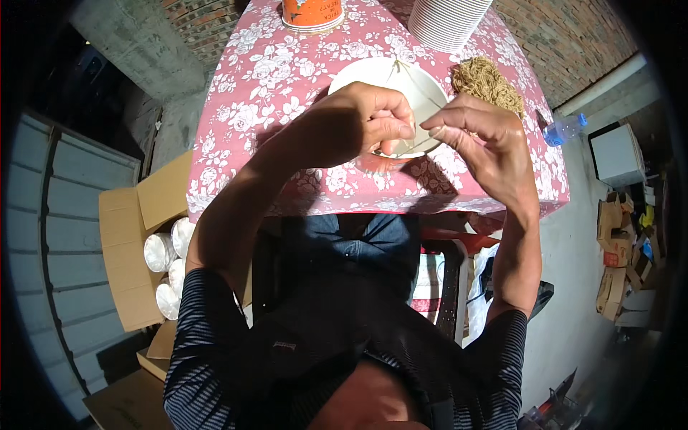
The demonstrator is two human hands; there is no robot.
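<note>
A white-lined paper bucket [358,72] stands mouth up on the table, a bit of its orange outside showing below the near rim. A thin tan cord [398,66] is knotted at its far rim, and a strand runs from there toward my right hand. My left hand [380,118] is closed in a pinch over the bucket's near left side; what lies between its fingers is too small to make out. Just right of it, my right hand [484,140] pinches the cord between thumb and forefinger. The two hands are close together but apart.
A heap of tan cord [489,84] lies right of the bucket. Behind are a tall stack of white buckets [448,21] and an orange bucket [313,13]. The pink floral tablecloth [244,115] covers the table. An open carton [125,251] with white stacks stands at left.
</note>
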